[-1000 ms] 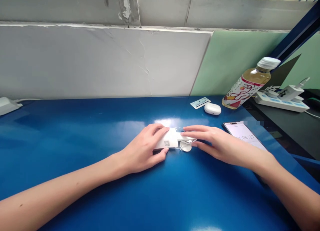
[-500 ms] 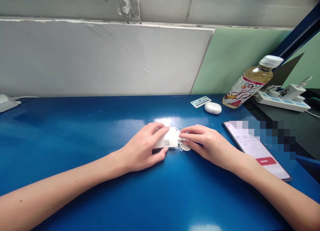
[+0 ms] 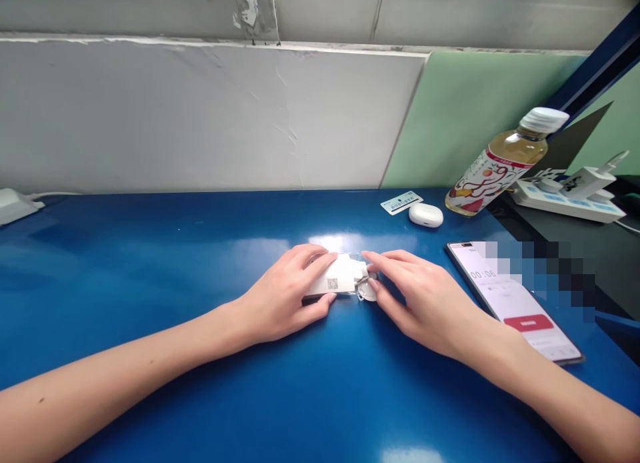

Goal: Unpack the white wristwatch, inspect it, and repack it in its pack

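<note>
A small white box (image 3: 341,275) with a printed square code lies flat on the blue table, near the middle. My left hand (image 3: 290,293) is closed around its left end, thumb along the near edge and fingers over the top. White flaps stick out at the box's right end, with clear plastic about them. A small round whitish piece (image 3: 368,291) rests just beyond that end. My right hand (image 3: 417,289) bends its fingertips and thumb together there, at the flaps and the round piece. What exactly lies between those fingertips is partly hidden.
A phone (image 3: 515,303) showing a timer lies right of my right hand. Behind are a white earbud case (image 3: 426,215), a card (image 3: 401,202) and a tilted drink bottle (image 3: 493,173). A power strip (image 3: 570,200) sits far right, a white device (image 3: 17,206) far left.
My right fingertips have shifted slightly at the box's right end, so more of the white flaps shows. My left hand keeps the box in nearly the same place.
</note>
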Motion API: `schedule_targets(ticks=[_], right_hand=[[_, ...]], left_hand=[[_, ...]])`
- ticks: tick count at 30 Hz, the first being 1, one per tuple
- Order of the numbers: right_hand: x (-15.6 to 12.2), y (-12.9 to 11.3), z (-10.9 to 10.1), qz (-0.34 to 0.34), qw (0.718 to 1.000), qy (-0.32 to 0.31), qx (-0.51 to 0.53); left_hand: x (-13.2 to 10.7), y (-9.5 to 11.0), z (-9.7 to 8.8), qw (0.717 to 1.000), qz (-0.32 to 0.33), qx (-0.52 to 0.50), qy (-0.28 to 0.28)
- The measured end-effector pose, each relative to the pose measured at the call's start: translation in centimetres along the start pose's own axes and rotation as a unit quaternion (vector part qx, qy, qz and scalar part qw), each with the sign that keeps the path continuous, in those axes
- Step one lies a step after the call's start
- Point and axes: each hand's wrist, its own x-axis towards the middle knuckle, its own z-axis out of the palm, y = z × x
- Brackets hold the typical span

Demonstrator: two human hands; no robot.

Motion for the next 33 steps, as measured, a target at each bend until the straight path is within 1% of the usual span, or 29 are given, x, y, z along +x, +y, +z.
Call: schedule_targets(ticks=[6, 9, 12, 15, 18, 20, 21, 24, 27, 30, 33], right_hand=[[-0.4, -0.5, 0.7, 0.007, 0.991, -0.05, 0.126], [-0.3, -0.4, 0.6, 0.016, 0.987, -0.057, 0.148], [0.0, 0.2, 0.2, 0.022, 0.991, -0.058, 0.122], [0.3, 1.1, -0.2, 0.016, 0.999, -0.004, 0.033], [0.4, 1.6, -0.2, 0.04, 0.998, 0.042, -0.038], [0.3, 1.4, -0.1, 0.047, 0.998, 0.041, -0.027], [0.2, 1.3, -0.1, 0.04, 0.999, 0.036, -0.008], [0.1, 0.7, 0.3, -0.007, 0.998, 0.03, 0.047], [0.0, 0.5, 0.9, -0.042, 0.996, 0.021, 0.074], [0.0, 0.8, 1.4, -0.045, 0.995, 0.018, 0.084], [0.1, 1.0, 1.5, -0.043, 0.996, 0.021, 0.076]], left_hand=[[-0.1, 0.0, 0.1, 1.0, 0.021, 0.003, 0.006], [-0.1, 0.0, 0.1, 0.999, 0.034, 0.014, 0.003], [0.1, 0.0, 0.2, 0.998, 0.035, 0.04, -0.023], [0.2, 0.1, 0.2, 0.996, 0.033, 0.064, -0.051], [0.2, 0.2, 0.1, 0.995, 0.031, 0.068, -0.062], [0.2, 0.2, 0.1, 0.996, 0.03, 0.064, -0.061], [0.2, 0.2, 0.1, 0.996, 0.029, 0.062, -0.06], [0.1, 0.2, 0.1, 0.996, 0.03, 0.058, -0.058], [0.0, 0.1, 0.2, 0.997, 0.029, 0.048, -0.051], [-0.1, 0.0, 0.2, 0.997, 0.027, 0.044, -0.051], [-0.1, 0.0, 0.1, 0.997, 0.03, 0.047, -0.052]])
